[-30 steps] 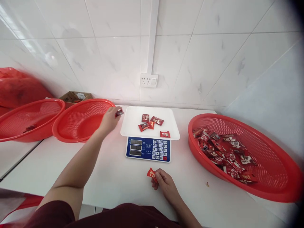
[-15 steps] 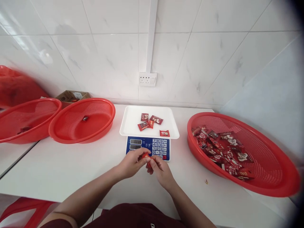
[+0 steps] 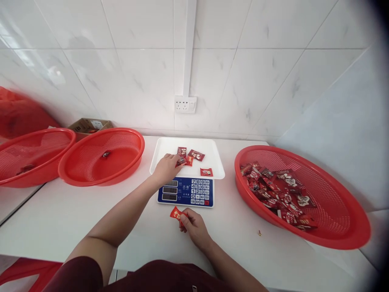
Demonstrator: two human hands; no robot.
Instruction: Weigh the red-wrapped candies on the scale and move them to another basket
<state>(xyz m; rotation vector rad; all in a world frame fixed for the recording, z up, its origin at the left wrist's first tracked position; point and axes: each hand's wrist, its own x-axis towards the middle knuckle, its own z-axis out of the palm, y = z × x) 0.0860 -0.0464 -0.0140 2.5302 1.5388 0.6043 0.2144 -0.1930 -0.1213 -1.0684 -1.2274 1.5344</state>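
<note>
A blue-faced scale with a white weighing tray stands in the middle of the white table. Several red candy packets lie on the tray. My left hand reaches onto the tray's near left part, its fingers closed on one red packet. My right hand rests on the table in front of the scale, pinching a red wrapper between thumb and fingers.
A large red basket with many red packets stands at the right. Two red baskets stand at the left; the nearer one has one small dark piece. A cardboard box and a wall socket are behind.
My left hand dropped a piece into the left basket, came back to my right hand at the wrapper, then moved out onto the scale tray. My right hand stayed before the scale with the wrapper.
</note>
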